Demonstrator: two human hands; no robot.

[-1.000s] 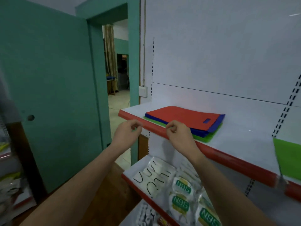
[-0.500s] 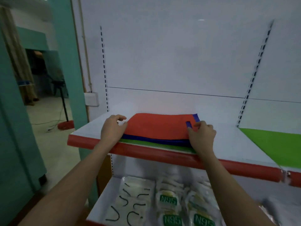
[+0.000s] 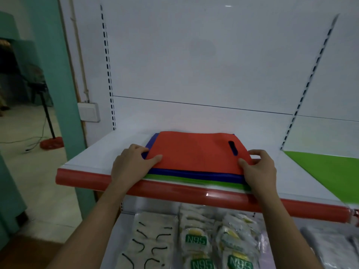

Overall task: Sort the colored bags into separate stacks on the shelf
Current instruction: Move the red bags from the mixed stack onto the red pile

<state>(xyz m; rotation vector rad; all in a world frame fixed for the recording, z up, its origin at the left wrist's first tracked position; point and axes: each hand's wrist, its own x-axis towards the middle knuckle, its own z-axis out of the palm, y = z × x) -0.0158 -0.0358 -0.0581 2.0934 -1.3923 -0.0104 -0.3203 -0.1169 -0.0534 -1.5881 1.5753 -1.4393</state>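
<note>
A mixed pile of flat bags lies on the white shelf (image 3: 93, 158): a red bag (image 3: 196, 150) with a slot handle on top, a blue bag (image 3: 194, 174) under it, a green bag (image 3: 194, 180) at the bottom. My left hand (image 3: 130, 166) pinches the red bag's left edge, thumb on top. My right hand (image 3: 258, 167) pinches its right edge next to the handle slot. A separate green bag (image 3: 326, 167) lies flat at the right of the shelf.
The shelf has a red front rail (image 3: 194, 193) and a white back panel (image 3: 204, 65). Below, a lower shelf holds packets of N95 masks (image 3: 196, 239). A teal door frame (image 3: 64, 94) and a doorway stand to the left, with a stand's red base (image 3: 51, 143) on the floor.
My view has turned to face the shelf squarely. Both hands went from the shelf's front rail onto the pile, and their thumbs now lie on the red bag's two side edges.
</note>
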